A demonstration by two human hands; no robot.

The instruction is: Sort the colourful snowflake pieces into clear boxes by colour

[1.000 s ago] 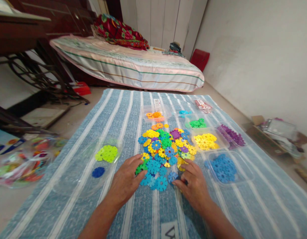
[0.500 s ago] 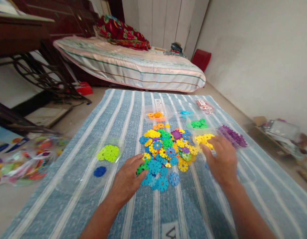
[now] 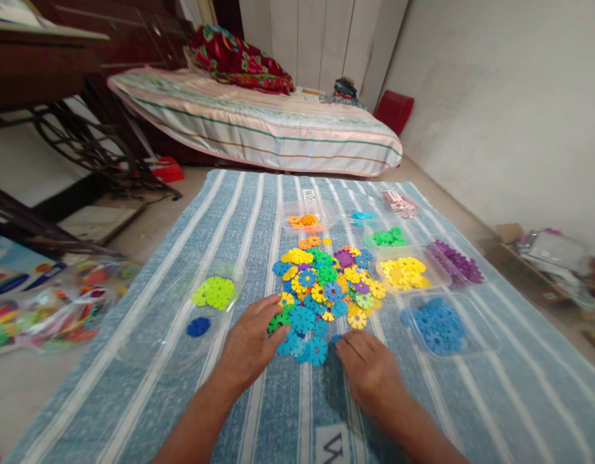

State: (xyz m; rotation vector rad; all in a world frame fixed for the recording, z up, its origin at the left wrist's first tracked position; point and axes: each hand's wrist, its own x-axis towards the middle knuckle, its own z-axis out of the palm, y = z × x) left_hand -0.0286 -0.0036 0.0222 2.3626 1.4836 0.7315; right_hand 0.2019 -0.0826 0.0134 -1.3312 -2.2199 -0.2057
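Note:
Notched plastic flower discs of mixed colours lie in a loose pile [image 3: 318, 293] on the striped cloth. My left hand [image 3: 252, 341] is at the pile's left edge, thumb and fingers apart around a green disc [image 3: 278, 322]; whether it touches the disc I cannot tell. At the near right side of the pile, my right hand [image 3: 369, 367] has its fingertips closed on a blue disc [image 3: 337, 338], mostly hidden beneath them. Lighter blue discs [image 3: 317, 351] lie between the hands.
Clear tubs hold blue discs [image 3: 437, 325], yellow discs [image 3: 404, 272], green discs [image 3: 388, 237], purple discs [image 3: 454, 261] and orange discs [image 3: 304, 221]. At left, lime discs [image 3: 214, 293] and dark blue discs [image 3: 198, 327] sit in clear plastic. A bed [image 3: 278, 138] stands beyond the cloth [image 3: 181, 245].
My right hand has moved left and nearer to me, from above the yellow tub to the blue disc at the pile's near edge. The left hand stays about where it was.

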